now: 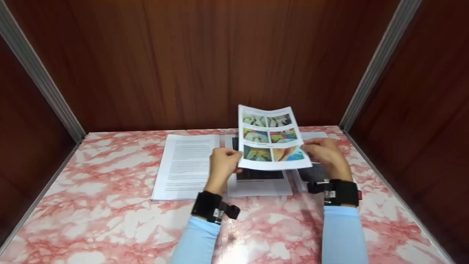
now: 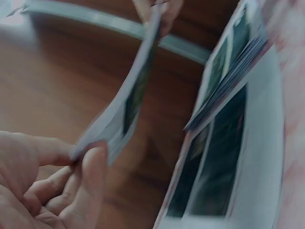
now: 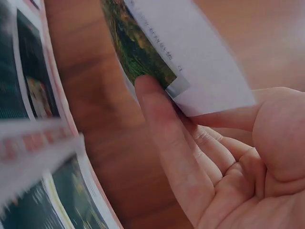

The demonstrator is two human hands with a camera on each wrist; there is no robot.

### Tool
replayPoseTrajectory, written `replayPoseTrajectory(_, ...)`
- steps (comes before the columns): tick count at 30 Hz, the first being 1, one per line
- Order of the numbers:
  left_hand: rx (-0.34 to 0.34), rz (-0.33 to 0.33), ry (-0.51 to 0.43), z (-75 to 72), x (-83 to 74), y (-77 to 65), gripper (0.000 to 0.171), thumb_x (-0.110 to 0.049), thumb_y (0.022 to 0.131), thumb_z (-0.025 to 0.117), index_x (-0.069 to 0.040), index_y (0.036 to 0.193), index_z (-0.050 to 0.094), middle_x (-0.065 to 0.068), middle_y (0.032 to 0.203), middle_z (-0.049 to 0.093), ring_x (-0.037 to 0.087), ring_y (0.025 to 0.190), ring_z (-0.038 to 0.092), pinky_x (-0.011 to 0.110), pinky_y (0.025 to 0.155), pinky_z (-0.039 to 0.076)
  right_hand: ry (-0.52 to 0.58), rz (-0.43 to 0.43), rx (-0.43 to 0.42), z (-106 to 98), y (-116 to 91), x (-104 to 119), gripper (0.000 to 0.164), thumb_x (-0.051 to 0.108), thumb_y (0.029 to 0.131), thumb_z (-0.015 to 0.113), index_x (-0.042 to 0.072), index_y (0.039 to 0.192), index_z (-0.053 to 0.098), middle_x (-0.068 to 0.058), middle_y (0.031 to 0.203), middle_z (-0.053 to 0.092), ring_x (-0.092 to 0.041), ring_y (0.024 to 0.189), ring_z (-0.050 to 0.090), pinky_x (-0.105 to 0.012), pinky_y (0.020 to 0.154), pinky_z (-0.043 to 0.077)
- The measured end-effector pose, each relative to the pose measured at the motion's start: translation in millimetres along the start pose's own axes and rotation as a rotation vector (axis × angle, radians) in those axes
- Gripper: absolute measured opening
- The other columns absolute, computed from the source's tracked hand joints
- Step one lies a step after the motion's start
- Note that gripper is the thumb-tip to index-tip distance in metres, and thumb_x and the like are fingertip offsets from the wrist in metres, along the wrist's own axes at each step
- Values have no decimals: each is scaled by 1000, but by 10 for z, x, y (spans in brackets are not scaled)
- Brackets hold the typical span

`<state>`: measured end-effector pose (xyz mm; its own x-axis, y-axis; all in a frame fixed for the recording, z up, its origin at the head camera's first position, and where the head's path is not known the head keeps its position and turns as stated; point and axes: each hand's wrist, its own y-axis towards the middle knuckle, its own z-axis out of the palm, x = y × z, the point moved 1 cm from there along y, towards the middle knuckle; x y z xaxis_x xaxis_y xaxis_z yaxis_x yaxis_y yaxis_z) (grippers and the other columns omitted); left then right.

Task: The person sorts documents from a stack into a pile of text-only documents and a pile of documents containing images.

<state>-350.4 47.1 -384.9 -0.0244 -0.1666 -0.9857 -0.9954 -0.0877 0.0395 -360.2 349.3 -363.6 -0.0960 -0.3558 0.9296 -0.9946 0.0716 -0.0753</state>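
Raised above the table is a printed sheet of paper (image 1: pixel 271 137) with rows of colour pictures, slightly bowed, held between both hands. My left hand (image 1: pixel 223 163) pinches its near left corner between thumb and fingers; the left wrist view shows the paper edge-on in that grip. At the right edge, my right hand (image 1: pixel 328 154) pinches the sheet, with thumb and fingers on opposite faces in the right wrist view. Beneath it lies a middle stack of printed pages (image 1: pixel 260 189) with a dark picture, partly hidden by the raised sheet.
A stack of text pages (image 1: pixel 187 165) lies to the left on the red-and-white marbled table (image 1: pixel 121 220). More printed pages (image 1: pixel 311 172) lie to the right, partly covered by the right hand. Brown wood-look panels (image 1: pixel 190 66) enclose the back and sides.
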Motion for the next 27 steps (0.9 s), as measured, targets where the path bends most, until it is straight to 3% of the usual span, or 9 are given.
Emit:
replayPoseTrajectory(4, -21, -39, 41, -218, 85, -22, 13, -16, 77, 67, -6, 83, 73, 10, 82, 69, 18, 51, 65, 27, 51, 55, 2, 10, 34, 194, 28, 9, 38, 20, 88, 60, -5, 116, 57, -1, 89, 67, -10, 76, 64, -30, 74, 54)
replayPoseTrajectory(9, -20, -69, 104, -319, 236, -21, 12, -15, 75, 68, -7, 83, 73, 9, 82, 70, 17, 49, 65, 29, 50, 55, -89, 13, -5, 325, 66, -33, 34, 22, 85, 64, -1, 111, 62, -3, 93, 65, -12, 79, 61, -34, 77, 53)
replayPoseTrajectory(12, -13, -94, 132, -338, 312, -5, 13, -15, 75, 68, -6, 84, 73, 10, 81, 69, 19, 50, 65, 31, 52, 55, -140, 8, -8, 368, 107, -73, 34, 21, 84, 65, -1, 110, 64, -6, 95, 63, -13, 80, 60, -33, 76, 53)
replayPoseTrajectory(19, -5, -141, 261, -299, 474, 1, 9, -13, 72, 68, -6, 77, 72, 10, 75, 67, 20, 49, 65, 33, 52, 55, -119, 66, 67, 399, 159, -281, 32, 14, 83, 67, -4, 108, 63, -14, 104, 63, -15, 80, 65, -36, 77, 56)
replayPoseTrajectory(27, 50, -181, 313, -237, 590, 6, 6, -12, 72, 68, -6, 69, 70, 6, 57, 65, 18, 45, 63, 32, 50, 55, -146, 93, 75, 406, 185, -463, 32, 15, 82, 68, -2, 108, 65, -12, 99, 67, -17, 77, 67, -41, 81, 54)
